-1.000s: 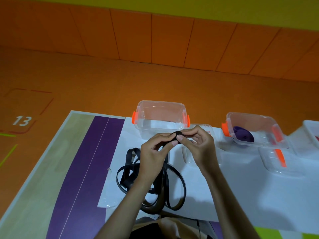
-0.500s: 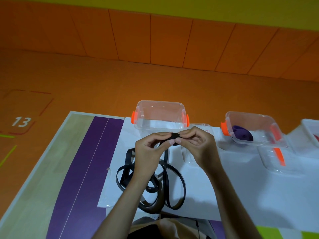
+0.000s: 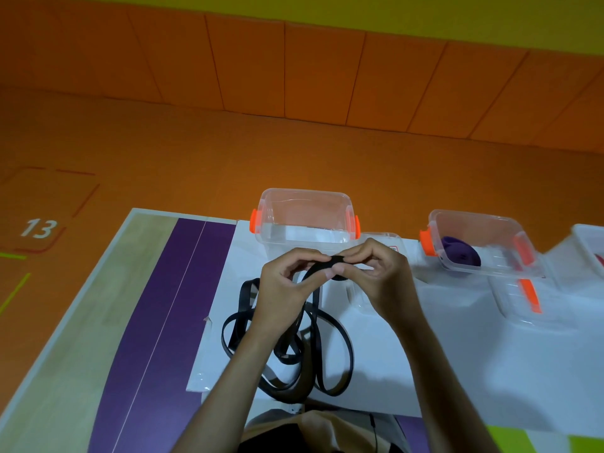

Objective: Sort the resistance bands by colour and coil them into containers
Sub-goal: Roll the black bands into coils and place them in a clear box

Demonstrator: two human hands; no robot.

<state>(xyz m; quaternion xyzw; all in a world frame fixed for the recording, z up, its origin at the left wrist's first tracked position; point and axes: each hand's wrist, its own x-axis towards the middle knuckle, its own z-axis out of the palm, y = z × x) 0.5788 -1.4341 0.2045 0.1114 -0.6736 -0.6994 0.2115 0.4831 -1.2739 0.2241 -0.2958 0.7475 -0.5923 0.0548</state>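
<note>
Sinks a shade toward the body since a second ago, both hands together, and otherwise keeps to the same spot. Leaves the white sheet (image 3: 457, 338) under the forearms as before. Leaves the empty clear container (image 3: 294, 237) just beyond the fingertips, unfilled, and the second container (image 3: 438, 230) well out past the right hand (image 3: 382, 276), already holding a coiled purple band (image 3: 461, 256). Keeps the loose loops of the black band (image 3: 245, 299) sprawled on the sheet below the left hand (image 3: 284, 289) and between the wrists, in nearly the same outline as half a second ago. Feeds no obvious length upward yet. Pinches the small roll (image 3: 337, 259) at the band's end between thumbs and fingertips of both hands, fingers curled close, raised off the sheet. Shows that roll seemingly a little fuller and rounder than a second ago, though too small to be sure.

Reads, as a judgement, as the first turns of coiling: purple sorted, black barely started, most of the strap yet to wind in. Calls next for steady turns at the fingertips with tension on the rising strand, then a drop into the container ahead of the hands. Risks the roll springing open on any slack pinch, and a snag in the crossed loops below the wrists.
</note>
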